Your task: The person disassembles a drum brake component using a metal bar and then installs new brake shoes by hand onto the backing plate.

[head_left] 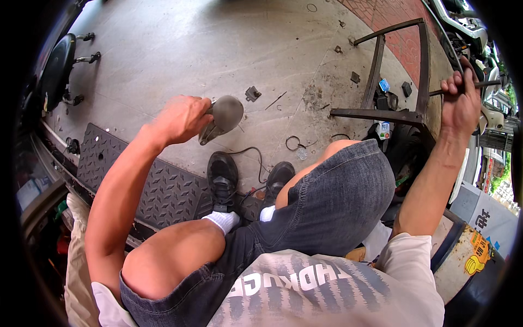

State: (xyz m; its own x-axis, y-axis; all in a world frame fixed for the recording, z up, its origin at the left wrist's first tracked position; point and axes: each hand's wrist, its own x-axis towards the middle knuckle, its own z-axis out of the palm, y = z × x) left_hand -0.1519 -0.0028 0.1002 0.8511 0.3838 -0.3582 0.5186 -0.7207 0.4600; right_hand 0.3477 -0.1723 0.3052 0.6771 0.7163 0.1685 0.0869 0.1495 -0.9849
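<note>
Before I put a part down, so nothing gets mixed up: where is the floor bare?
Bare floor stretches between the black wheeled seat and the small dark piece, beyond the left hand. It's crowded around the brown frame, with scattered parts.

a workshop, by its stained floor [305, 106] and scattered small parts [253, 94]

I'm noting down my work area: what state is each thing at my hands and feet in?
Left hand: closed on the grey rounded object
Grey rounded object: held
Right hand: curled around the dark rod
Dark rod: gripped
Shoes: worn
Dark mat: lying flat
Floor: littered with small scraps
</note>
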